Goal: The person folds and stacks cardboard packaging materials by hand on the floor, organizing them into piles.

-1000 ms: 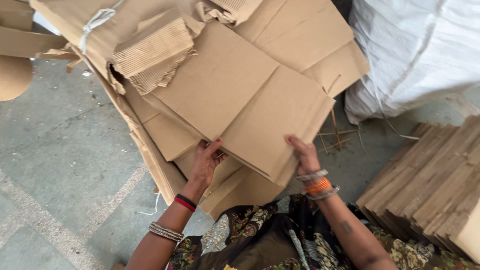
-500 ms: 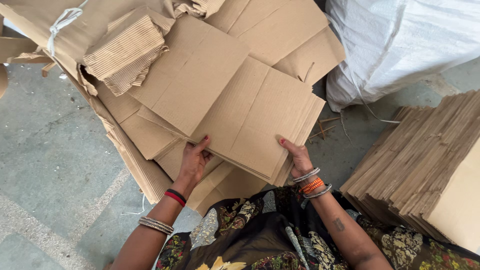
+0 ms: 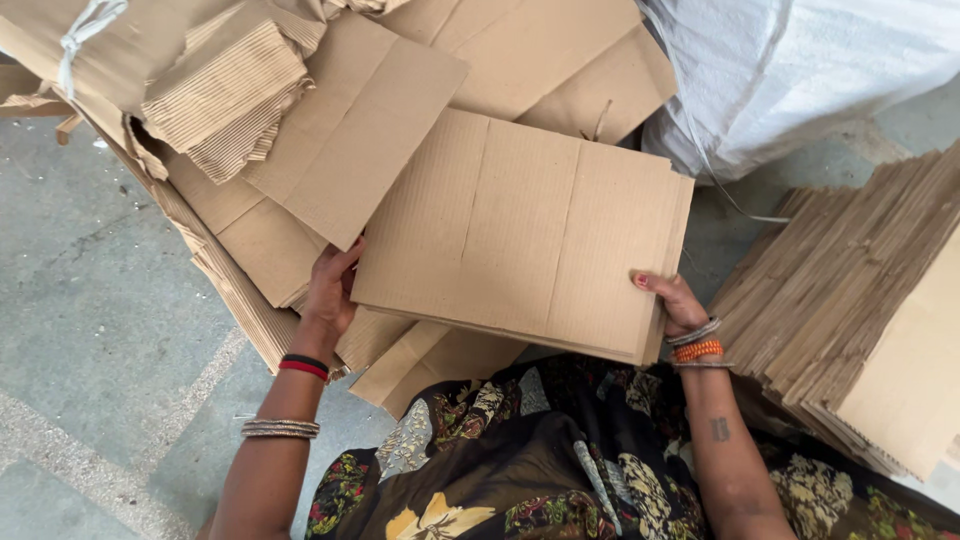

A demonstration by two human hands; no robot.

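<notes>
A view from above of a person seated on a grey concrete floor [image 3: 100,330], sorting flattened cardboard. In the centre of the frame, both hands hold a thin bundle of flat cardboard sheets [image 3: 520,235], lifted just clear of the heap. The left hand [image 3: 330,290] grips the bundle's lower left edge, fingers curled under it; the right hand [image 3: 672,300] clasps the lower right corner, thumb on top and fingers hidden beneath. Across the upper left lies a loose, untidy heap of cardboard pieces [image 3: 300,130], including a crumpled corrugated wad and a piece tied with white string. At the right edge sits a neat stack of flat sheets [image 3: 850,300], edges aligned. A large white sack [image 3: 800,70] fills the upper right. Judging by this, some sheets appear already stacked, one bundle is in hand, and much of the heap remains unsorted.
</notes>
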